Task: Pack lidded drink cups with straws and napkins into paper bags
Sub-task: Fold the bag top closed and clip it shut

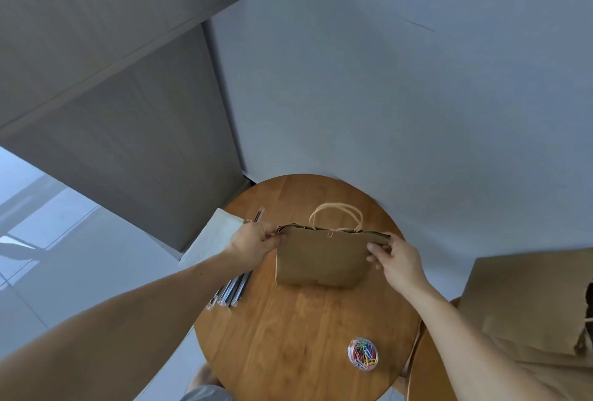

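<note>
- We see the paper bag [321,259] standing upright on the round wooden worktop [288,336], towards the far edge and roughly central.
- The left hand [253,245] pinches the bag's top left corner, with the fingers [272,237] curled onto the folded rim.
- The right hand [401,261] pinches the top right corner, its fingers [377,248] clamped on the rim too.
- We judge that gripping both corners keeps the mouth pressed flat and the bag steady.
- A pink paper clip [330,233] sits on the top edge near the middle, likely there to hold the mouth closed.
- The twine handles [337,205] stick up behind the rim, clear of both hands.
- No cup is visible. We cannot tell what is inside because the mouth is closed.
- We judge this bag as packed and sealed, in the final-check or ready-to-move stage.
- Wrapped straws [232,288] lie on the left edge of the worktop, beside the left forearm and within easy reach for the next bag.
- White napkins [213,237] lie just beyond the straws and overhang the left edge.
- A clear tub of coloured clips [363,354] sits on the near right of the worktop, well apart from the bag and close to the right arm.
- Spare brown bags [529,304] are stacked off to the right, on a separate surface.
- One risk is that lifting by the corners alone could tear the rim or pop the clip.
</note>
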`<action>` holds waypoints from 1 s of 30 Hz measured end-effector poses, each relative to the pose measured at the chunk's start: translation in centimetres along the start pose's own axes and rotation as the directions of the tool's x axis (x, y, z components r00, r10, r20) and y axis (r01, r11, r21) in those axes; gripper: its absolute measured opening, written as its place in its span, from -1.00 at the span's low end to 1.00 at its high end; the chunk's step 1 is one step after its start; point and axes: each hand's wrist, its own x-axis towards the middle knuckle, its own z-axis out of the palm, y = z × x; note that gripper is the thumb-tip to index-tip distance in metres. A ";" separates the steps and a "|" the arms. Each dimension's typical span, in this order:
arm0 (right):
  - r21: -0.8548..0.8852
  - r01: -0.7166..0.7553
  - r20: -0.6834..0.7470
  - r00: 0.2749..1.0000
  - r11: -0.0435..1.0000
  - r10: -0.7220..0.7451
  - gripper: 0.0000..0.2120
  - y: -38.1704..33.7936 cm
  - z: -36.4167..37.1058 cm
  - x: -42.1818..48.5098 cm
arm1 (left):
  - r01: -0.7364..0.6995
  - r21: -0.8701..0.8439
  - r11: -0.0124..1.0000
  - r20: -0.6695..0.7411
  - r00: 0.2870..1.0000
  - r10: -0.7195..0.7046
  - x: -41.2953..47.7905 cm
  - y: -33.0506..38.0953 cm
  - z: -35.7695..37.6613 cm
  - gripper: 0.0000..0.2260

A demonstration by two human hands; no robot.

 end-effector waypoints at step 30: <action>0.085 0.702 -0.691 0.552 0.707 -0.466 -0.91 -49.4 1.7 -15.4 | -0.683 -0.016 0.730 -0.823 0.423 0.378 -21.1 8.7 -36.0 -0.67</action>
